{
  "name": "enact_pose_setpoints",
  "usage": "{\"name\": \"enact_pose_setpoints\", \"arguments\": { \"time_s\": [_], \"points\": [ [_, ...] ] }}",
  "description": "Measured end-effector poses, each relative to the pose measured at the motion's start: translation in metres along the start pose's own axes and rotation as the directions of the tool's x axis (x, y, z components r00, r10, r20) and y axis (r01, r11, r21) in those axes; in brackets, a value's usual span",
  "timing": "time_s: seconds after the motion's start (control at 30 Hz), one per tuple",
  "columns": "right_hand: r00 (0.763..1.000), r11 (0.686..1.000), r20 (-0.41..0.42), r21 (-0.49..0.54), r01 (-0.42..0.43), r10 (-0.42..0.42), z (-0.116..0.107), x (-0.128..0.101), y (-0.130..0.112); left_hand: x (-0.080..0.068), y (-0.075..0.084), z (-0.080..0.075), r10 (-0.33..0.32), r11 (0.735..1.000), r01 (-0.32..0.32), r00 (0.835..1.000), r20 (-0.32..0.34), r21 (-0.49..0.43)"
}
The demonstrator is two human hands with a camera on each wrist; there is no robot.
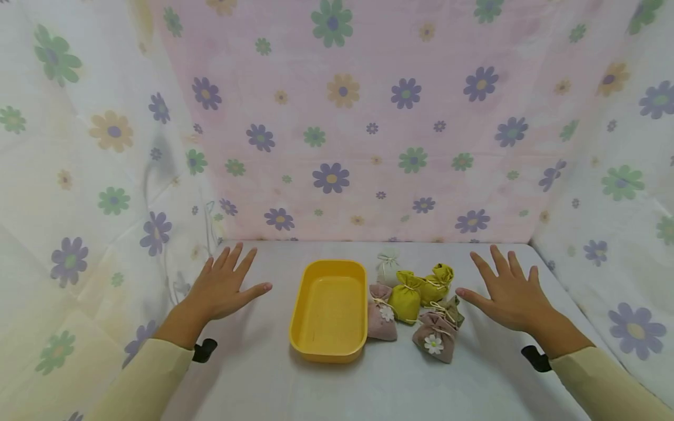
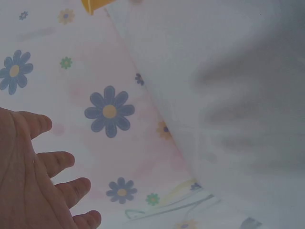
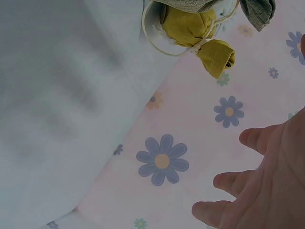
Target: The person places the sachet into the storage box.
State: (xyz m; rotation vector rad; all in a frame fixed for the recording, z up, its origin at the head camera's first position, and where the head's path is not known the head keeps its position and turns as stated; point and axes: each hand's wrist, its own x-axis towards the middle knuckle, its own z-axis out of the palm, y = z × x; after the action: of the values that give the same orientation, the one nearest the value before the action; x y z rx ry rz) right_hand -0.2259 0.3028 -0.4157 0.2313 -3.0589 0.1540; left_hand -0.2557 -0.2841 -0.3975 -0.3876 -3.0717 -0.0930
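A white worktop (image 1: 326,392) sits within flowered cloth walls. The yellow tray (image 1: 329,310) lies centre, with the sachet bags (image 1: 416,304) touching its 3 o'clock side. Left hand (image 1: 223,286) and right hand (image 1: 511,292) hover flat, each grip spread, holding nothing.

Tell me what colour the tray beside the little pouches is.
The tray is yellow, plain with no pattern; the head view shows it best.
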Motion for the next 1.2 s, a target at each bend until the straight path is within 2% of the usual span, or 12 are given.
{"name": "enact_pose_setpoints", "arguments": {
  "time_s": [0.33, 0.53, 0.8, 1.2],
  "points": [
    [1.0, 1.0, -0.018, -0.006, 0.024, -0.024, -0.002, -0.002, -0.004, 0.0, 0.001, 0.004, 0.001, 1.0, -0.001, 1.0, 0.002, -0.015],
    [0.998, 0.999, -0.039, -0.01, 0.052, -0.053, -0.007, -0.004, -0.015, 0.003, 0.004, 0.013, 0.016, 0.999, -0.016, 1.0, -0.012, -0.039],
    [0.994, 0.996, -0.064, -0.005, 0.085, -0.086, -0.009, -0.003, -0.029, 0.008, 0.015, 0.025, 0.055, 0.996, -0.058, 0.997, -0.046, -0.068],
    [0.987, 0.99, -0.089, 0.049, 0.136, -0.131, -0.012, 0.001, -0.053, 0.013, 0.036, 0.042, 0.055, 0.977, -0.068, 0.996, -0.067, -0.201]
  ]
}}
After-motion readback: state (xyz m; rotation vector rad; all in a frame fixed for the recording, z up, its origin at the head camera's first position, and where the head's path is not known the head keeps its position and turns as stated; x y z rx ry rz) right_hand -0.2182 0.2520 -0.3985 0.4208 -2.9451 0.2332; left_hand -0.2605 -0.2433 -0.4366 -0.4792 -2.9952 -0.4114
